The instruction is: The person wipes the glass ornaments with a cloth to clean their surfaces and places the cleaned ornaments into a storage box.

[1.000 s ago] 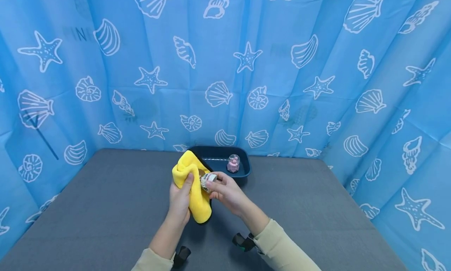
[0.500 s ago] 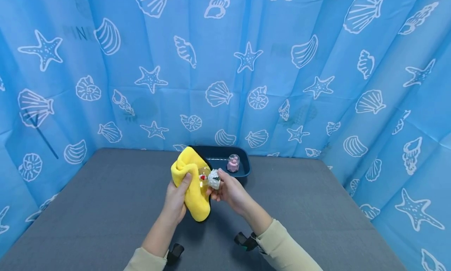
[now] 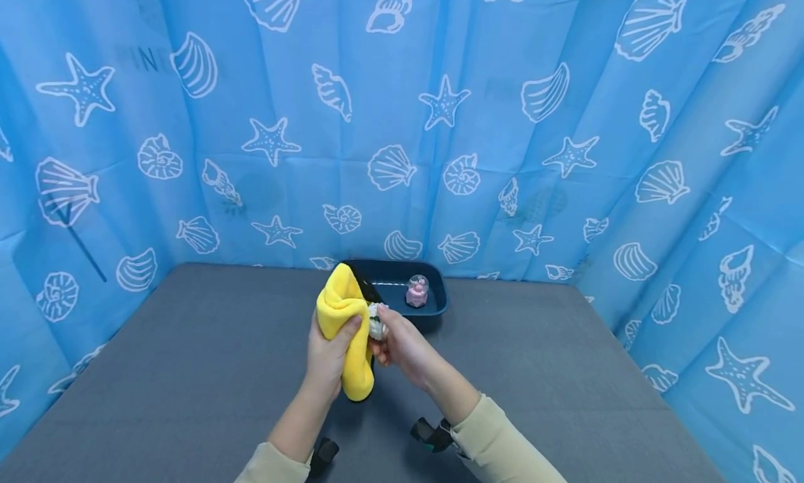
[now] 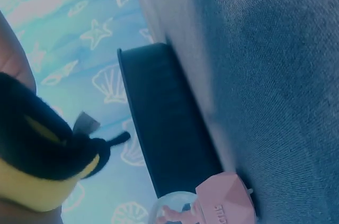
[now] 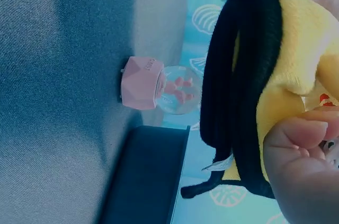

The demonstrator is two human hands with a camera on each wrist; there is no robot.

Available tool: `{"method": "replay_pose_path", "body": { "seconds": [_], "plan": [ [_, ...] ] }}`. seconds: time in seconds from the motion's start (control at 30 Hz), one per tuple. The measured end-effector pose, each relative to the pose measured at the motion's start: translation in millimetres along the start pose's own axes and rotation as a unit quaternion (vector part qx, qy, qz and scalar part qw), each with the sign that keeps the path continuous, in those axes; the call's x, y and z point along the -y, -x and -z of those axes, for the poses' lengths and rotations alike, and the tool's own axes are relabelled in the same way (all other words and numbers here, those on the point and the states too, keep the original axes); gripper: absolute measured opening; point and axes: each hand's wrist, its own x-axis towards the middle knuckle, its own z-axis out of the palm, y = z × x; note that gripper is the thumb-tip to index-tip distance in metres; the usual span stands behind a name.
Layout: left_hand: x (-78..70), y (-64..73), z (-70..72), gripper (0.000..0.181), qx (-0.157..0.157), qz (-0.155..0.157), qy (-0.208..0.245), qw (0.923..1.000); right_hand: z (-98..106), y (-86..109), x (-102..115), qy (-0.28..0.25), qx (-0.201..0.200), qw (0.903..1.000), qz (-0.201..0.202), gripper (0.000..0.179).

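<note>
My left hand (image 3: 329,350) grips a folded yellow cloth (image 3: 358,368) with black edging, held above the table. My right hand (image 3: 407,343) pinches the white base of a small snow globe (image 3: 375,321). Its clear dome is tucked against the cloth and hidden in the head view. A bit of the dome with a small red figure (image 5: 326,99) shows in the right wrist view, just above my fingers. The cloth's black side (image 5: 241,81), with a tag and a loop, faces the right wrist camera.
A dark blue tray (image 3: 436,314) stands at the table's back, with a pink snow globe (image 3: 417,293) inside it in the head view. Both wrist views show a pink snow globe (image 5: 143,82) beside the tray's end; whether it is the same one, I cannot tell. A shell-patterned curtain (image 3: 402,120) surrounds the table.
The white-based snow globe turned in my right hand and its dome came into view half a second ago. Now my left hand and the cloth have moved right and cover the dome.
</note>
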Motion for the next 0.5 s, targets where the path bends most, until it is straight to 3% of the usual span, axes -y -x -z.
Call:
{"method": "replay_pose_path", "body": {
  "seconds": [0.1, 0.3, 0.5],
  "plan": [
    [0.6, 0.9, -1.8, 0.049, -0.012, 0.002, 0.001, 0.9999, -0.4, -0.2, -1.1, -0.01, -0.001, 0.9999, 0.0, 0.044],
    [0.4, 2.0, -0.9, 0.049, -0.022, 0.036, -0.006, 0.9991, 2.0, -0.7, -6.9, -0.039, -0.016, 0.9989, -0.019, 0.04],
    [-4.0, -4.0, 5.8, 0.055, -0.023, 0.068, -0.004, 0.9974, 6.2, 2.0, -6.1, -0.028, -0.031, 0.999, -0.016, 0.04]
  ]
}}
